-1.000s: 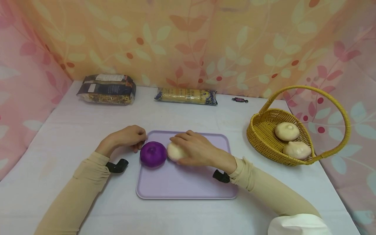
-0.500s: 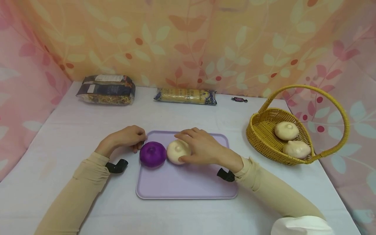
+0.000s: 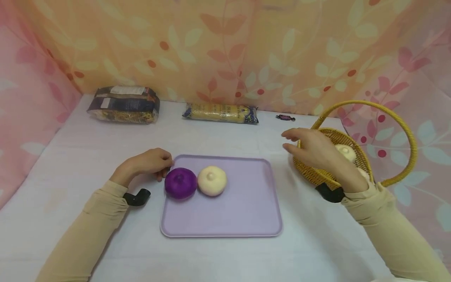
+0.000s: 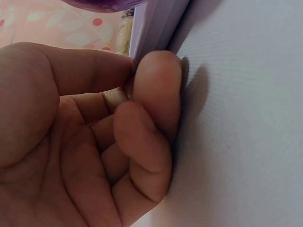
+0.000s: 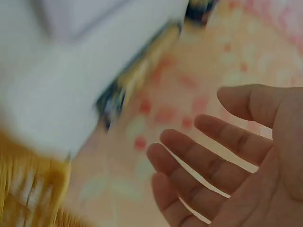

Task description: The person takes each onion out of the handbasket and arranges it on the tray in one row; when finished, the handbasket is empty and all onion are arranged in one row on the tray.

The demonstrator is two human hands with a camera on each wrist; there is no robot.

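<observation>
In the head view, my left hand [image 3: 149, 163] pinches the left rim of a lilac tray [image 3: 243, 211]. The left wrist view shows thumb and curled fingers at that rim [image 4: 146, 33]. On the tray's left part sit a purple onion [image 3: 181, 183] and a white onion [image 3: 212, 181], side by side. My right hand [image 3: 313, 149] is over the left side of a wicker basket [image 3: 308, 173], fingers loosely spread and holding nothing. Inside the basket are two more white onions; one [image 3: 347, 152] shows in part, the other [image 3: 364, 173] is mostly hidden by my wrist.
Along the back edge of the white-covered table lie a dark food packet [image 3: 123, 105], a yellow packet [image 3: 220, 113] and a small wrapped candy [image 3: 285, 117]. The basket's tall handle [image 3: 410, 137] arches on the right. Patterned curtains [image 3: 225, 51] enclose the table.
My right hand has let go of the white onion beside the purple one and moved right, from the tray to over the basket. The left hand stays at the tray's rim.
</observation>
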